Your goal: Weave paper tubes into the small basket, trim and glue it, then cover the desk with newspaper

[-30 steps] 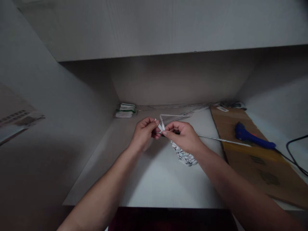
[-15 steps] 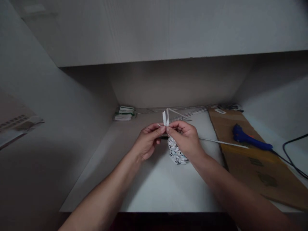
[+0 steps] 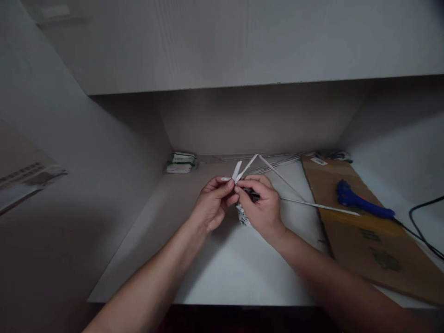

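Observation:
A small woven paper piece (image 3: 243, 216), white with dark flecks, hangs below my fingers, mostly covered by my right hand (image 3: 261, 203). White paper strips (image 3: 237, 170) stand up from its top between both thumbs. My left hand (image 3: 217, 199) is closed, thumb and forefinger pinching the strips from the left. My right hand is closed too, its thumb and forefinger at the base of the same strips. One long paper strip (image 3: 274, 172) rises to a bend, then slopes down to the right. Another thin strip (image 3: 322, 206) sticks out to the right past my right hand.
A blue glue gun (image 3: 362, 202) with a black cord (image 3: 414, 233) lies on a flat cardboard sheet (image 3: 367, 249) at the right. Thin paper sticks (image 3: 284, 161) lie along the back of the white shelf (image 3: 215, 273). A green-banded white packet (image 3: 181, 163) sits at the back left.
The bent strip has swung to the right and shows longer. My right hand has shifted slightly left and turned, covering more of the woven piece. Both hands stay pinched together.

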`<state>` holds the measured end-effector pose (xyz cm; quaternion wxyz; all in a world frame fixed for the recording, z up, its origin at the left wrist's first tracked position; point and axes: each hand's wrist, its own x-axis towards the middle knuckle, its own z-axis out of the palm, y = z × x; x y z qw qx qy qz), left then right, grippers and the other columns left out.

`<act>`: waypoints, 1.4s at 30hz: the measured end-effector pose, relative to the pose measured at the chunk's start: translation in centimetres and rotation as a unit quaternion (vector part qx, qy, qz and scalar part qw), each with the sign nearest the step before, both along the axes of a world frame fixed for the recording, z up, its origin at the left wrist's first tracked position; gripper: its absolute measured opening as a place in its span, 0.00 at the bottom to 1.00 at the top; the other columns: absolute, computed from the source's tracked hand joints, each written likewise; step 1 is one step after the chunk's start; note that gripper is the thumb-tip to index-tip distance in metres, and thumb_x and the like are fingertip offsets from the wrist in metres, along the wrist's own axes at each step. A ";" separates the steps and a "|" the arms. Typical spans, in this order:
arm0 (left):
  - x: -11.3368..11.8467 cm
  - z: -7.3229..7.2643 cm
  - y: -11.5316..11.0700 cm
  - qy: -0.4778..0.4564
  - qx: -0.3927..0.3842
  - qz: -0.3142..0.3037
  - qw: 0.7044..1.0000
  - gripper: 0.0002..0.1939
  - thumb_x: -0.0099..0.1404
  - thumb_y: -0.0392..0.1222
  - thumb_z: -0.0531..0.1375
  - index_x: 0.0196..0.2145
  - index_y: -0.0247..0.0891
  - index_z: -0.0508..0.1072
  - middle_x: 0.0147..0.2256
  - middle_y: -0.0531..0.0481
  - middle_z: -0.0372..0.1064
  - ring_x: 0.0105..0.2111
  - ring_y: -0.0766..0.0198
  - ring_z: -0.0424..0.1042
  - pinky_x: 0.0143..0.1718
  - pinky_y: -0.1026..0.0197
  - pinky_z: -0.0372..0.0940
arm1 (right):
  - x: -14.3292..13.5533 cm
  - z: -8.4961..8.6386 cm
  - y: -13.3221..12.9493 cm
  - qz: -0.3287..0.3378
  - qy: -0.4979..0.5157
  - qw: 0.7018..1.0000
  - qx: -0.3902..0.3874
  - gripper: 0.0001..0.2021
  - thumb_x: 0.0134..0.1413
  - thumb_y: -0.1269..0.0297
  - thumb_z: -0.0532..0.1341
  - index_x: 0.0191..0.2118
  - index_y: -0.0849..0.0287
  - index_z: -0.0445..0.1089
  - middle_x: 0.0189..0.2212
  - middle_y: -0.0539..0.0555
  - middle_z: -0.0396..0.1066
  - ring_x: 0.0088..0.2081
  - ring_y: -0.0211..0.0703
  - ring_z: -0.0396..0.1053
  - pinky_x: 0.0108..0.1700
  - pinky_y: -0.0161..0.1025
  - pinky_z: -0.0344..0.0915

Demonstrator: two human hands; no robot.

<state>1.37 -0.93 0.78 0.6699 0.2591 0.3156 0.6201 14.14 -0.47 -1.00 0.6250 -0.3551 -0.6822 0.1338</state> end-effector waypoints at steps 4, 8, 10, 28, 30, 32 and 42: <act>-0.5 0.4 0.0 0.003 0.034 -0.010 0.999 0.10 0.52 0.32 0.70 0.30 0.35 0.72 0.29 0.54 0.72 0.26 0.71 0.74 0.26 0.71 0.74 | 0.4 0.6 -0.3 0.002 -0.029 0.999 0.031 0.09 0.54 0.70 0.62 0.40 0.52 0.77 0.39 0.53 0.71 0.44 0.44 0.68 0.49 0.46 0.65; -1.2 1.0 0.0 0.051 0.067 -0.039 0.996 0.11 0.50 0.35 0.71 0.30 0.32 0.73 0.27 0.53 0.72 0.24 0.72 0.73 0.27 0.71 0.73 | 0.7 1.2 0.0 0.128 0.067 0.984 -0.105 0.12 0.54 0.64 0.63 0.45 0.52 0.74 0.43 0.54 0.72 0.45 0.44 0.70 0.46 0.44 0.68; -1.4 1.1 0.0 0.088 0.077 -0.057 0.992 0.13 0.49 0.37 0.72 0.29 0.31 0.73 0.26 0.52 0.73 0.23 0.72 0.72 0.26 0.71 0.72 | 0.8 1.4 0.5 0.232 0.130 0.942 -0.206 0.17 0.54 0.60 0.64 0.50 0.51 0.71 0.42 0.53 0.73 0.39 0.41 0.72 0.41 0.42 0.70; -1.2 0.7 -0.8 0.525 0.228 0.111 0.812 0.03 0.58 0.36 0.62 0.31 0.36 0.76 0.27 0.50 0.74 0.27 0.67 0.70 0.29 0.67 0.62 | 2.0 2.5 -0.3 -0.006 -0.046 0.999 0.016 0.05 0.52 0.63 0.66 0.29 0.53 0.71 0.32 0.52 0.76 0.40 0.45 0.70 0.46 0.44 0.65; -1.3 0.5 -0.8 0.542 0.239 0.068 0.803 0.04 0.59 0.35 0.61 0.31 0.36 0.77 0.28 0.49 0.75 0.28 0.66 0.71 0.31 0.66 0.63 | 2.0 2.2 0.3 -0.001 -0.017 0.998 -0.063 0.09 0.54 0.58 0.65 0.28 0.55 0.69 0.29 0.51 0.75 0.35 0.43 0.71 0.40 0.41 0.66; -1.4 0.6 -0.8 0.544 0.241 0.032 0.803 0.05 0.59 0.36 0.61 0.31 0.36 0.77 0.29 0.48 0.76 0.28 0.65 0.71 0.31 0.66 0.62 | 1.9 1.8 1.0 0.038 0.028 0.986 -0.161 0.13 0.53 0.53 0.64 0.26 0.56 0.67 0.23 0.50 0.72 0.28 0.40 0.70 0.32 0.38 0.66; -1.1 0.6 -0.9 0.507 0.190 -0.010 0.841 0.07 0.53 0.41 0.67 0.29 0.35 0.78 0.26 0.49 0.74 0.22 0.68 0.64 0.24 0.67 0.56 | 2.1 1.6 2.4 0.147 0.165 0.898 -0.380 0.21 0.39 0.46 0.70 0.21 0.57 0.64 0.16 0.48 0.69 0.17 0.38 0.67 0.20 0.34 0.63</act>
